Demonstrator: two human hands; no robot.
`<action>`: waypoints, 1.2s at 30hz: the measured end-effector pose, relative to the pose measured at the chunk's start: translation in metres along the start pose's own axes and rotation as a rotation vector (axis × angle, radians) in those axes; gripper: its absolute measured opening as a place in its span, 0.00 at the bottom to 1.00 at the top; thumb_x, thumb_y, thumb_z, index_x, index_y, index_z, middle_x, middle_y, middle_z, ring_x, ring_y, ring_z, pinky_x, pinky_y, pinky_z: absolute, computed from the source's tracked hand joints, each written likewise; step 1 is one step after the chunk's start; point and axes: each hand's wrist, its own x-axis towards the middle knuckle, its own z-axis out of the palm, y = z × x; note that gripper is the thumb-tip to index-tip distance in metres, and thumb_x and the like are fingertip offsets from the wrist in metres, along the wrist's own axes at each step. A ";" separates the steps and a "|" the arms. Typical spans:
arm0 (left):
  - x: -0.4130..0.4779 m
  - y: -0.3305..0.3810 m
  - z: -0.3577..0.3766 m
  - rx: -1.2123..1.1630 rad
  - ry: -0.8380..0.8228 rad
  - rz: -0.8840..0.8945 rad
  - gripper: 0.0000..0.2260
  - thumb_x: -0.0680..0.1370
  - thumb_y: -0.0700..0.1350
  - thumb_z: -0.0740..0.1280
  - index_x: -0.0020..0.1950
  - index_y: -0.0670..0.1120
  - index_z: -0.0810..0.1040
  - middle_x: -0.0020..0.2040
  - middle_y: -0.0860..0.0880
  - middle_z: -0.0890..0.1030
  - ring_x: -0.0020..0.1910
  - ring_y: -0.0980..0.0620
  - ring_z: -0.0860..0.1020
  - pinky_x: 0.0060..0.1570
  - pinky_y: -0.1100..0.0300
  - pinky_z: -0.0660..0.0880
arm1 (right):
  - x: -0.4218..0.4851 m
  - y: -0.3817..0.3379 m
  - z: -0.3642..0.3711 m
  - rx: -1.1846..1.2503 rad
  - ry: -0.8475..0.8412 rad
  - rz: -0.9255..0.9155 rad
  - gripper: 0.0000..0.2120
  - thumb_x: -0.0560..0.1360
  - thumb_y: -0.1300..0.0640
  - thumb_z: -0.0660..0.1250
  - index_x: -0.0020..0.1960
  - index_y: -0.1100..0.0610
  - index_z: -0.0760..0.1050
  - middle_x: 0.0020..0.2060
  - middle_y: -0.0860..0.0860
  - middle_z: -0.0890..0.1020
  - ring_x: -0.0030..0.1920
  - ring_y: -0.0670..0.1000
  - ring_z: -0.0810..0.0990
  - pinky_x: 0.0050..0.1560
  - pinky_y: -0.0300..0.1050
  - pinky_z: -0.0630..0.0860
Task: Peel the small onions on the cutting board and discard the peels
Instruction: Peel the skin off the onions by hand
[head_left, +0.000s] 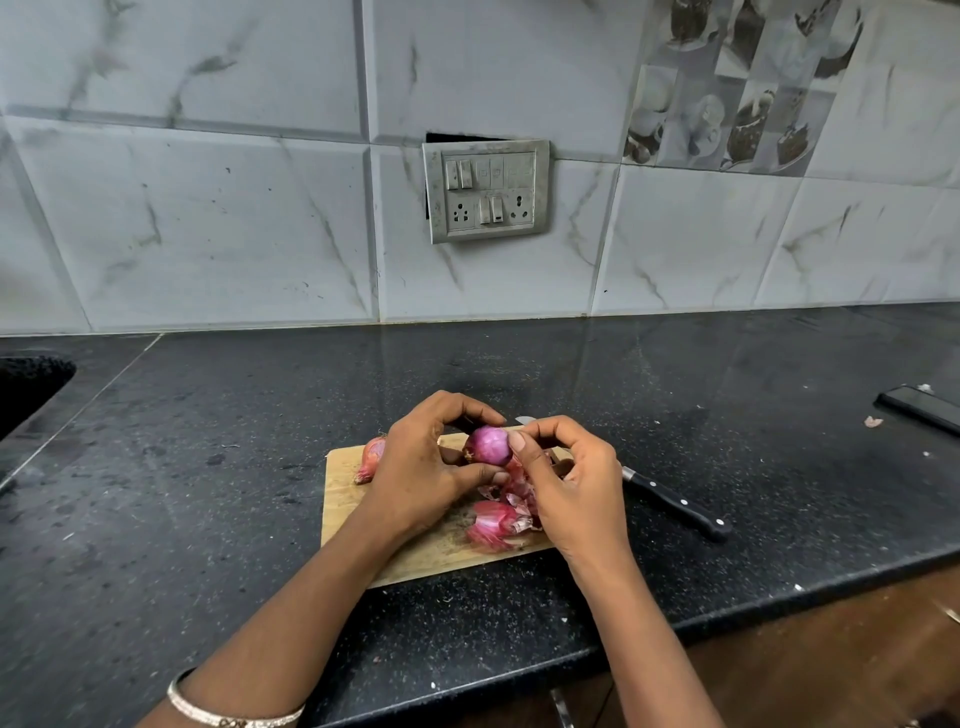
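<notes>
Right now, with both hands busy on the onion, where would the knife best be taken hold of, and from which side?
Probably take the knife by its black riveted handle, coming from above on the right: the handle lies free on the counter beside the cutting board, while the blade end runs under the right hand.

Purple onion (487, 445), tan cutting board (343, 488), speckled black counter (208, 467)

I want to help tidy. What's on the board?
Pink peels lie on the board, with an unpeeled onion at its left edge. The left hand and right hand, holding a peeled onion, cover its middle.
</notes>
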 end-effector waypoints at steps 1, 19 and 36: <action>0.000 0.000 0.000 -0.006 -0.003 -0.004 0.21 0.64 0.38 0.84 0.53 0.50 0.82 0.52 0.53 0.81 0.53 0.55 0.80 0.41 0.62 0.82 | 0.000 0.002 0.001 -0.028 0.003 -0.003 0.02 0.77 0.53 0.73 0.46 0.51 0.82 0.44 0.43 0.85 0.50 0.47 0.82 0.52 0.49 0.78; 0.001 -0.002 0.000 -0.095 -0.014 -0.024 0.20 0.67 0.34 0.80 0.55 0.46 0.81 0.54 0.48 0.82 0.56 0.55 0.80 0.45 0.64 0.81 | -0.003 -0.005 -0.002 0.001 0.054 -0.069 0.02 0.75 0.51 0.76 0.46 0.45 0.84 0.43 0.40 0.86 0.50 0.47 0.84 0.53 0.54 0.80; 0.000 -0.002 -0.002 0.006 -0.020 0.006 0.21 0.65 0.37 0.83 0.54 0.45 0.82 0.52 0.51 0.84 0.53 0.57 0.81 0.51 0.71 0.76 | -0.002 -0.006 -0.002 0.088 0.045 -0.031 0.09 0.73 0.65 0.75 0.43 0.52 0.87 0.38 0.43 0.87 0.43 0.44 0.86 0.49 0.43 0.81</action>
